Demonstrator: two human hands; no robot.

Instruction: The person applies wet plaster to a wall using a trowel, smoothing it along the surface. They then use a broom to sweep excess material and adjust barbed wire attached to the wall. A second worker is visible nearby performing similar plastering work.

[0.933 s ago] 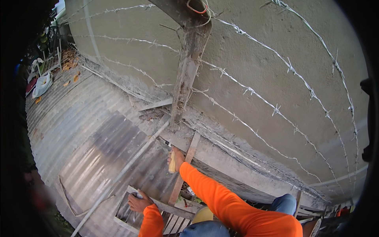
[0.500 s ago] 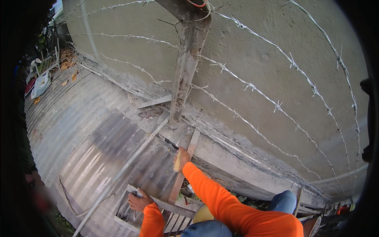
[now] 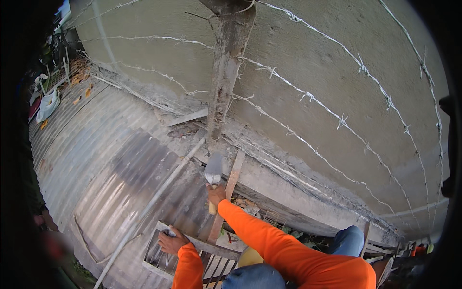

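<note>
My right hand is closed round the pale handle of a trowel. Its grey blade points away from me, toward the foot of a weathered post, just left of a reddish wooden strip. Lower and to the left, my left hand is closed at the corner of a wooden frame. A small greyish thing shows by its fingers, too small to name. Corrugated roof sheets spread under and beyond this hand.
Barbed wire runs from the post along the wall. A long pipe lies slantwise over the sheets. A concrete ledge follows the wall's base. Near the far left edge lies a white bag.
My right hand has shifted slightly left and turned the trowel, so the flat of the blade now shows where only a dark edge did. My left hand stays at the frame.
</note>
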